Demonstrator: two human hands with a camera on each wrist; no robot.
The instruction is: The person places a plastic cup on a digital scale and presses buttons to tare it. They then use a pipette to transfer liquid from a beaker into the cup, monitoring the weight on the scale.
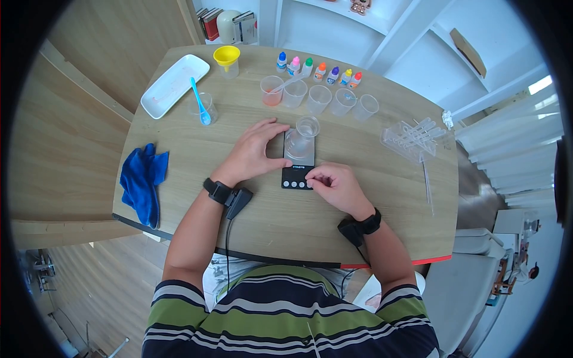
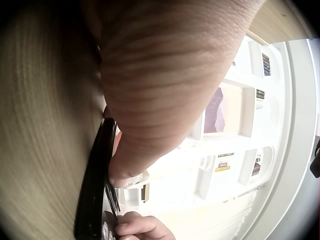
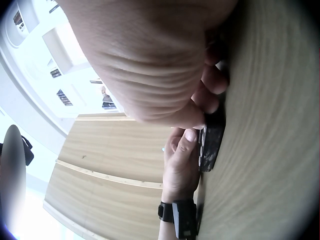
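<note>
Left grip (image 1: 255, 148), C-shaped, at scale (image 1: 292, 176)

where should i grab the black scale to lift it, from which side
Probably by both long edges of the scale, left hand low from its left, right hand from its right. It is a thin slab flat on the table, with a clear container on top to keep level, and buttons along the near end to avoid.
</note>
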